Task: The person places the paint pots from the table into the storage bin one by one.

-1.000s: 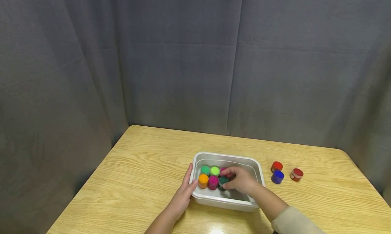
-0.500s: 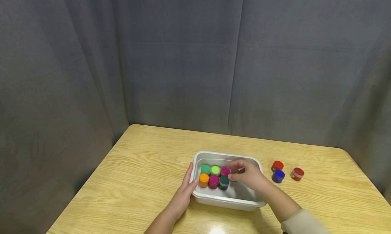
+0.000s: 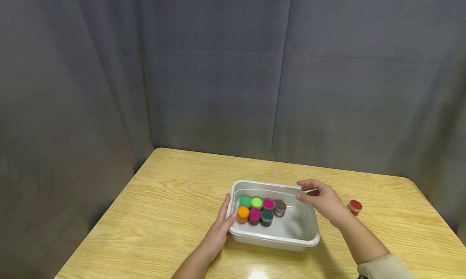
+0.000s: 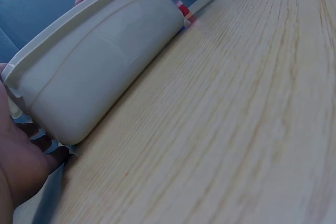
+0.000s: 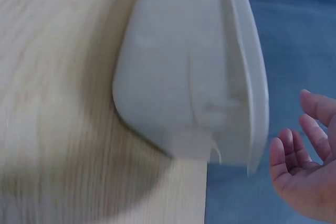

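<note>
A white plastic tub (image 3: 271,243) stands on the table with two rows of small paint jars in its left part. The back row has a teal jar (image 3: 245,201), a lime one, a magenta one and a brown jar (image 3: 280,208) at its right end. In front are an orange jar (image 3: 242,214), a magenta one and a dark green jar (image 3: 267,217). My left hand (image 3: 215,236) grips the tub's left end, thumb at the rim, fingers curled round the lower outside (image 4: 31,161). Over the right rim, my right hand (image 3: 324,200) is empty, its fingers loosely bent and apart (image 5: 310,156).
A red jar (image 3: 354,207) sits on the wooden table (image 3: 164,214), right of the tub and just past my right forearm. The red and blue jars seen earlier are hidden behind my right hand. Grey curtains (image 3: 218,88) hang behind the table.
My right hand has let go of the brown jar in the tub's back row and moved right, out over the tub's right rim. The left hand keeps its hold.
</note>
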`<state>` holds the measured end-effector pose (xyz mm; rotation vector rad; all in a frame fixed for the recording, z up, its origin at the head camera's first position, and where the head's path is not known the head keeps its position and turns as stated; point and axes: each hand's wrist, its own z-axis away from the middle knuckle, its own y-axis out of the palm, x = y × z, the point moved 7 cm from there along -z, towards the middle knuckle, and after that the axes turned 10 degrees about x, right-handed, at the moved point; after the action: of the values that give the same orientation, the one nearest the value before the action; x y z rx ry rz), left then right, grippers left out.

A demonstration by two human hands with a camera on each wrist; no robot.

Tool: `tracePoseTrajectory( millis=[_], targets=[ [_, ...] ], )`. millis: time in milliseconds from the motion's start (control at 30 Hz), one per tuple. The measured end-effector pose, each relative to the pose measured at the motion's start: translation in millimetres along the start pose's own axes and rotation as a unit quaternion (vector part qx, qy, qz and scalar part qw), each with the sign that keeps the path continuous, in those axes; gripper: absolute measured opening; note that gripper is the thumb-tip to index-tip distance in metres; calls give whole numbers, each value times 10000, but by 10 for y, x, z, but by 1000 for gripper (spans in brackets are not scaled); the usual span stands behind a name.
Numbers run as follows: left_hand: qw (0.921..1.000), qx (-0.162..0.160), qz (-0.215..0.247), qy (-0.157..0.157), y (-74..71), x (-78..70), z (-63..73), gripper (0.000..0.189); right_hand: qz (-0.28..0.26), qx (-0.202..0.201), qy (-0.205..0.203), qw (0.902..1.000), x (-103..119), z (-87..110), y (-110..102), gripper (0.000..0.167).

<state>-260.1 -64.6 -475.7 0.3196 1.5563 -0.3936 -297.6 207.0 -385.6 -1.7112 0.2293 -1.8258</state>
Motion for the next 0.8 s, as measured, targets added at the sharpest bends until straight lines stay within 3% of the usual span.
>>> tracePoseTrajectory(
  millis=[233, 800],
  targets=[
    [10000, -27, -18, -15, -5, 2, -7, 64, 220, -319, 171, 9991, -194, 88, -300, 58],
    [10000, -63, -52, -21, -5, 23, -4, 63, -80, -729, 657, 9951, -832, 229, -737, 68]
  ],
)
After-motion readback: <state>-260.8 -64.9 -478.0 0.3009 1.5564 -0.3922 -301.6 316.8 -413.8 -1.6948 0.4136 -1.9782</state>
